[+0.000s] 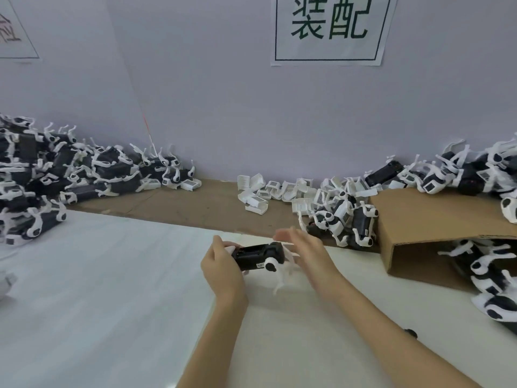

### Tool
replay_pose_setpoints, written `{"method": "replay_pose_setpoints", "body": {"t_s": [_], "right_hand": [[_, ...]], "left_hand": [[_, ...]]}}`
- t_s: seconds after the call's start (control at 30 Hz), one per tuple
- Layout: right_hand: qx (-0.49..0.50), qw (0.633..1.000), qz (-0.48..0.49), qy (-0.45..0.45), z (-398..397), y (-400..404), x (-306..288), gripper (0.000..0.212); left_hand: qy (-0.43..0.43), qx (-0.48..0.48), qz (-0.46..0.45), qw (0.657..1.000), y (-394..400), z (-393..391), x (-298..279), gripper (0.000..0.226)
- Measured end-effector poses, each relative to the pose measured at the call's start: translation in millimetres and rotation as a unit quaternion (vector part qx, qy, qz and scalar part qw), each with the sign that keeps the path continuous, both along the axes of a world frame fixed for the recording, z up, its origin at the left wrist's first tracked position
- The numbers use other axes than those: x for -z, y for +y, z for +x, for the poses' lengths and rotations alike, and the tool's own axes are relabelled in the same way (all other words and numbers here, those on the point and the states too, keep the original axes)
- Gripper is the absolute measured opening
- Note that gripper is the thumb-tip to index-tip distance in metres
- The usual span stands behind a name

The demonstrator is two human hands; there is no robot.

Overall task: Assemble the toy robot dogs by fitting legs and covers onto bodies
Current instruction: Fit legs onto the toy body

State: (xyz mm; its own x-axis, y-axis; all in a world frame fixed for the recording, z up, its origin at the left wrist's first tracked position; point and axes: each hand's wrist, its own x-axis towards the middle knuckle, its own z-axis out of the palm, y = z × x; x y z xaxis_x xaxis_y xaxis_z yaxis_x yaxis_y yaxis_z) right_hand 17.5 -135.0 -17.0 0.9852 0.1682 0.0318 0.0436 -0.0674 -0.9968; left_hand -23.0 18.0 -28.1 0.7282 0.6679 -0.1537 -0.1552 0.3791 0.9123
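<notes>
White sheeting [112, 275] covers the near half of a workbench where a person holds a black toy dog body [257, 257] just above the surface, roughly at centre. The left hand [221, 264] grips the body's left end, fingers curled over its top edge. The right hand [305, 247], blurred, sits just beside the body's right end with fingers extended and held together, gripping nothing that can be made out. 1 white leg [282, 275] hangs from the body's round white joint, its outline smeared by motion.

Brown board [195, 203] runs along the back of the bench under a pale wall bearing a paper sign [330, 29] with 2 dark green characters. At far left lies a heap of black-and-white dogs [56, 175]. Loose white covers [279, 191] lie scattered on the board near the wall, right of centre. An open cardboard box [436, 228] lies on its side at right, with more dogs [475, 175] piled behind it and others spilling from its mouth.
</notes>
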Motion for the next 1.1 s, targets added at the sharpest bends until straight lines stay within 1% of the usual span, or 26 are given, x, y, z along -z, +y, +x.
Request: {"method": "replay_pose_setpoints", "body": {"t_s": [0.07,0.13,0.2,0.27,0.3,0.33,0.37,0.4,0.5,0.57,0.6,0.67,0.73,0.8,0.9,0.97,1.1], "right_hand": [[-0.002,0.995,-0.084,-0.051,39.9,18.7,0.9,0.026],[-0.010,0.974,-0.199,-0.105,77.9,35.9,-0.4,0.029],[-0.010,0.934,-0.323,-0.153,109.8,50.4,-2.4,0.037],[-0.023,0.892,-0.409,-0.190,136.1,59.9,0.9,0.045],[-0.039,0.866,-0.453,-0.207,144.9,62.4,4.2,0.048],[-0.053,0.839,-0.494,-0.223,151.2,63.4,8.4,0.049],[-0.058,0.820,-0.517,-0.241,155.8,63.4,12.9,0.049],[-0.051,0.815,-0.517,-0.257,157.9,62.2,16.8,0.047],[0.011,0.834,-0.467,-0.294,153.2,58.6,21.6,0.035],[0.042,0.841,-0.452,-0.295,142.4,55.1,19.2,0.024],[0.055,0.852,-0.438,-0.283,135.4,51.6,17.4,0.021],[0.072,0.887,-0.388,-0.240,117.8,40.4,11.8,0.021],[0.079,0.927,-0.304,-0.204,96.4,22.2,0.6,0.024],[0.082,0.951,-0.237,-0.180,70.5,-2.7,-13.0,0.021],[0.068,0.979,-0.145,-0.125,24.1,-43.4,-28.6,0.014],[0.071,0.991,-0.082,-0.080,-9.6,-67.6,-31.3,0.008],[0.119,0.991,-0.045,-0.043,-61.4,-105.0,-14.1,0.011]], "left_hand": [[-0.004,-0.019,-0.011,1.000,3.8,4.9,2.8,0.046],[-0.007,-0.024,-0.012,1.000,4.0,8.1,4.8,0.049],[-0.015,-0.027,0.004,1.000,1.3,9.3,4.8,0.053],[-0.020,-0.034,0.039,0.998,-1.9,11.3,5.6,0.052],[-0.022,-0.035,0.058,0.997,-3.1,12.1,7.1,0.050],[-0.025,-0.035,0.072,0.996,-4.3,12.3,8.5,0.049],[-0.031,-0.033,0.082,0.996,-5.4,12.3,9.4,0.048],[-0.037,-0.029,0.090,0.995,-6.7,11.7,10.0,0.046],[-0.051,-0.014,0.113,0.992,-10.7,11.4,8.8,0.040],[-0.048,-0.010,0.136,0.990,-13.2,11.2,10.6,0.041],[-0.044,-0.008,0.144,0.989,-13.8,10.7,11.0,0.040],[-0.033,-0.006,0.148,0.988,-13.1,9.7,11.2,0.039],[-0.026,-0.008,0.140,0.990,-12.1,10.1,9.0,0.039],[-0.022,-0.009,0.129,0.991,-12.4,9.1,6.0,0.039],[-0.015,0.003,0.120,0.993,-15.6,3.2,3.8,0.036],[-0.019,0.011,0.122,0.992,-18.2,-0.8,1.2,0.035],[-0.034,0.030,0.136,0.990,-27.8,-10.1,-6.1,0.032]]}}
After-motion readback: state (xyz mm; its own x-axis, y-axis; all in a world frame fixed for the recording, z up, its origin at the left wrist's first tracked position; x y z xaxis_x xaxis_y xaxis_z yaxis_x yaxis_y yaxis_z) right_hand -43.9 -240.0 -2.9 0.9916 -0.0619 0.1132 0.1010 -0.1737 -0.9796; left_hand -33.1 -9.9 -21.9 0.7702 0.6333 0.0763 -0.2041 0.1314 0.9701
